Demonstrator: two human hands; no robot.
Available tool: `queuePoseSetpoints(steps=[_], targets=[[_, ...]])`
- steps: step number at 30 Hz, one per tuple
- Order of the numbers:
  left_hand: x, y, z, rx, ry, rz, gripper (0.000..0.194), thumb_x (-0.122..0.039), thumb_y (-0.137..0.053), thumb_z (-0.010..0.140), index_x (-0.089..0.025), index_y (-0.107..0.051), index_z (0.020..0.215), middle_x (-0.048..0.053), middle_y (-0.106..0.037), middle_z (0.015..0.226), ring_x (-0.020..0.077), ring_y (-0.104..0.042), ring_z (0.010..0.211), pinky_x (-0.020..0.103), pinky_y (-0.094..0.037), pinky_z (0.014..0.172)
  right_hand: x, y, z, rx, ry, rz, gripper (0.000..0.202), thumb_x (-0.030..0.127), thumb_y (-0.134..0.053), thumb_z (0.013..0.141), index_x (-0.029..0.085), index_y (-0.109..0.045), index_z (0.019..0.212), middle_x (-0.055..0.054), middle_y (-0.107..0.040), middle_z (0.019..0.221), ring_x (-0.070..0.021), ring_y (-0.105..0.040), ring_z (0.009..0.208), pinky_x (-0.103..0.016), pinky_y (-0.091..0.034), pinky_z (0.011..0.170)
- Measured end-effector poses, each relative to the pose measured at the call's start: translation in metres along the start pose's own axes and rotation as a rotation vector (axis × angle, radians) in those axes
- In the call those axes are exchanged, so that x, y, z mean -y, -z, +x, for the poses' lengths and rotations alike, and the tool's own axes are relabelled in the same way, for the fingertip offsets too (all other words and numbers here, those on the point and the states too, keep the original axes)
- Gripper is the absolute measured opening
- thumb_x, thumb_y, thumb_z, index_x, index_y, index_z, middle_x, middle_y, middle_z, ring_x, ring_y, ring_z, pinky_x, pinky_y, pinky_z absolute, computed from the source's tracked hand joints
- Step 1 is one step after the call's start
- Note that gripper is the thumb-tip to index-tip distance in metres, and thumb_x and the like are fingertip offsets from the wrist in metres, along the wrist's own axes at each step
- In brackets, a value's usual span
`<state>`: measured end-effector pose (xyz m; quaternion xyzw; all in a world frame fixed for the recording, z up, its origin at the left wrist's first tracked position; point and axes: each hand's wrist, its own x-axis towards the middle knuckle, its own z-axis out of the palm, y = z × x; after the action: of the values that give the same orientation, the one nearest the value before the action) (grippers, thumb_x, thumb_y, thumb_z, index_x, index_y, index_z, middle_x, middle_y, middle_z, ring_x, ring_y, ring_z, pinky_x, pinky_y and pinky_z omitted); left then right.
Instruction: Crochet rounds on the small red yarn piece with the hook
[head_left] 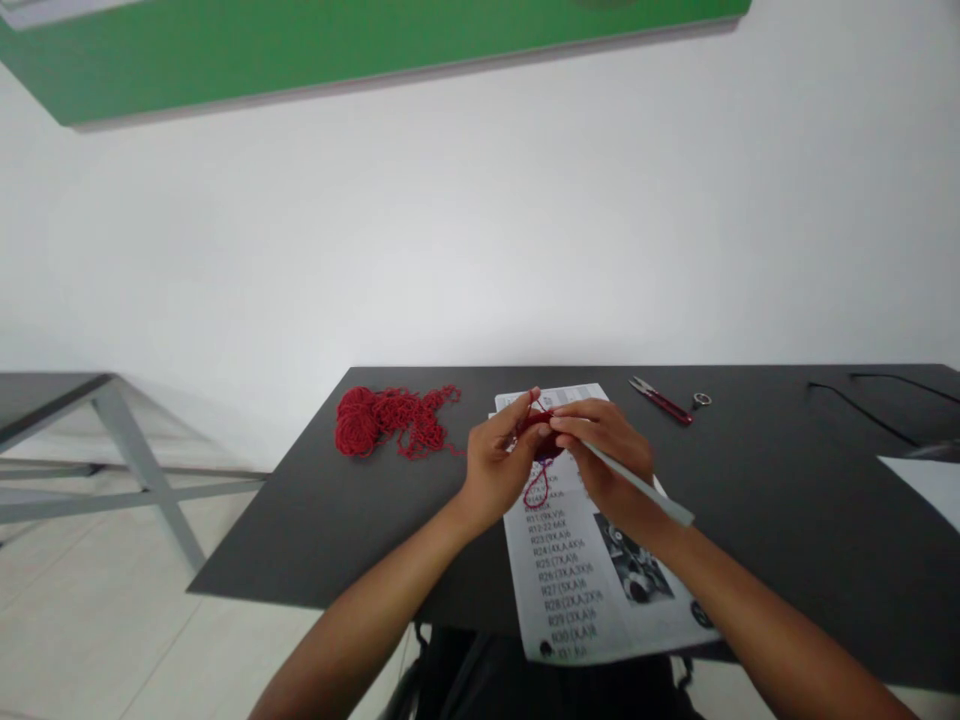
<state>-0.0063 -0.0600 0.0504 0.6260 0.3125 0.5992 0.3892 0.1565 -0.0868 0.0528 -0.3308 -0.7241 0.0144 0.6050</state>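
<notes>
My left hand (496,455) pinches a small dark red crochet piece (550,446), with red yarn running over its raised index finger. In my right hand (609,450) is a crochet hook (645,485), its pale flat handle slanting down to the right; its tip is hidden at the crochet piece. A loose loop of red yarn (535,492) hangs below the work. Under both hands lies a printed pattern sheet (559,560) with rows of text and a dark picture. The ball of red yarn (358,422), partly tangled, rests to the left.
Thread snips (661,402) with a red handle lie at the back right, beside a small metal ring (701,400). Eyeglasses (870,415) and another white paper (926,485) are at the far right of the black table (315,540). A white wall stands behind.
</notes>
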Motion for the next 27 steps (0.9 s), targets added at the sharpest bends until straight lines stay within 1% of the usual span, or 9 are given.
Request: queuePoseSetpoints(steps=[5,10,12,15,17,20,23,25,27], targets=[[-0.002,0.006,0.007,-0.024,-0.220,0.104,0.038,-0.020,-0.077,0.083,-0.027,-0.075,0.121,0.004,-0.081,0.097,0.0169,-0.072,0.080,0.031,-0.060,0.079,0.007,0.005,0.010,0.028,-0.179,0.154,0.010,0.025,-0.066,0.095,0.029,-0.075,0.099,-0.003,-0.080,0.103,-0.0241,-0.072,0.105,-0.046,-0.056,0.098],[-0.004,0.012,0.013,-0.028,-0.290,0.227,0.035,-0.017,-0.074,0.085,-0.027,-0.077,0.118,0.004,-0.078,0.086,0.0158,-0.069,0.076,0.029,-0.058,0.076,0.004,0.007,0.014,0.118,-0.223,0.118,0.010,0.036,-0.067,0.094,0.029,-0.074,0.092,-0.002,-0.081,0.104,-0.0239,-0.074,0.099,-0.043,-0.059,0.091],[-0.003,0.013,0.015,-0.025,-0.328,0.269,0.034,-0.016,-0.071,0.087,-0.027,-0.077,0.118,0.004,-0.077,0.085,0.0152,-0.068,0.074,0.028,-0.057,0.074,0.004,0.005,0.011,0.129,-0.232,0.085,0.014,0.039,-0.064,0.096,0.031,-0.075,0.098,-0.002,-0.081,0.110,-0.0254,-0.072,0.109,-0.046,-0.056,0.099],[0.000,0.014,0.015,-0.030,-0.367,0.316,0.034,-0.015,-0.069,0.089,-0.026,-0.076,0.120,0.003,-0.076,0.084,0.0143,-0.067,0.072,0.027,-0.056,0.071,0.006,0.001,0.005,0.147,-0.273,0.073,0.024,0.042,-0.059,0.099,0.032,-0.073,0.116,-0.002,-0.078,0.123,-0.0275,-0.063,0.130,-0.053,-0.045,0.115],[0.003,0.014,0.015,-0.041,-0.351,0.339,0.033,-0.016,-0.069,0.089,-0.025,-0.076,0.120,0.003,-0.076,0.084,0.0136,-0.066,0.070,0.026,-0.055,0.069,0.008,0.000,0.001,0.148,-0.336,0.092,0.030,0.044,-0.058,0.099,0.032,-0.071,0.123,-0.002,-0.075,0.129,-0.0290,-0.055,0.140,-0.056,-0.040,0.119],[0.007,0.015,0.015,-0.073,-0.297,0.364,0.033,-0.017,-0.070,0.089,-0.023,-0.076,0.120,0.002,-0.075,0.083,0.0130,-0.066,0.068,0.025,-0.055,0.067,0.011,0.000,-0.002,0.147,-0.441,0.165,0.033,0.046,-0.058,0.098,0.031,-0.071,0.124,-0.003,-0.073,0.133,-0.0314,-0.047,0.146,-0.058,-0.035,0.121],[0.008,0.016,0.017,-0.091,-0.285,0.374,0.033,-0.017,-0.070,0.087,-0.021,-0.076,0.119,0.002,-0.075,0.082,0.0128,-0.066,0.067,0.024,-0.055,0.065,0.011,0.002,0.001,0.119,-0.543,0.319,0.029,0.046,-0.061,0.097,0.029,-0.074,0.116,-0.005,-0.075,0.128,-0.0320,-0.056,0.138,-0.056,-0.037,0.119],[0.006,0.016,0.018,-0.068,-0.314,0.371,0.031,-0.017,-0.071,0.087,-0.020,-0.077,0.117,0.002,-0.075,0.081,0.0123,-0.066,0.067,0.024,-0.055,0.064,0.007,0.000,0.004,0.057,-0.643,0.519,0.024,0.046,-0.064,0.095,0.028,-0.077,0.104,-0.005,-0.079,0.116,-0.0301,-0.068,0.120,-0.053,-0.046,0.111],[0.003,0.014,0.016,-0.036,-0.347,0.361,0.029,-0.017,-0.071,0.087,-0.019,-0.077,0.116,0.002,-0.075,0.081,0.0119,-0.067,0.068,0.023,-0.055,0.065,0.001,-0.003,0.007,-0.003,-0.741,0.774,0.022,0.047,-0.068,0.092,0.028,-0.077,0.088,-0.003,-0.081,0.100,-0.0260,-0.074,0.098,-0.048,-0.055,0.099]])
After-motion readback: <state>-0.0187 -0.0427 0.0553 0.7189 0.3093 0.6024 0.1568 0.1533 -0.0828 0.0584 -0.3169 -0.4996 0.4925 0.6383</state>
